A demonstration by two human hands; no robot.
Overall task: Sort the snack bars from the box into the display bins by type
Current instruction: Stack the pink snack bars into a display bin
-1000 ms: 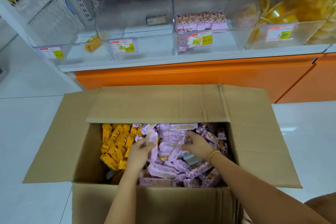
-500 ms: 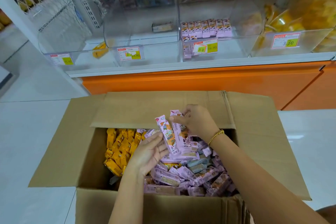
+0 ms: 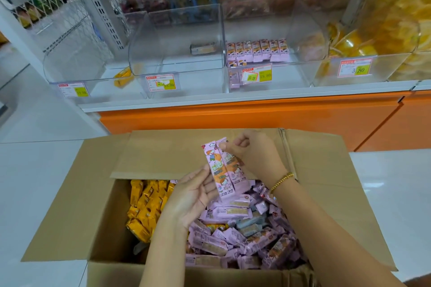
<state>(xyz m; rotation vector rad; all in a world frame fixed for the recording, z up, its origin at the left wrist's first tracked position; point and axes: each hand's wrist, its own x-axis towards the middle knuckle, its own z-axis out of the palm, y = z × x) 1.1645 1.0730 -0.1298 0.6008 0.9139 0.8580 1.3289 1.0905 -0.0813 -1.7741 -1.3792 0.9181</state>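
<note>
Pinching two upright bars by their tops, right hand lies nearer the bin ahead; left hand, flat, steadies them.

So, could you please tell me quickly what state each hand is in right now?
Left hand: open, straight fingers supporting the lower ends of the pink snack bars.
Right hand: closed, pinching the same bars' top ends.
</note>
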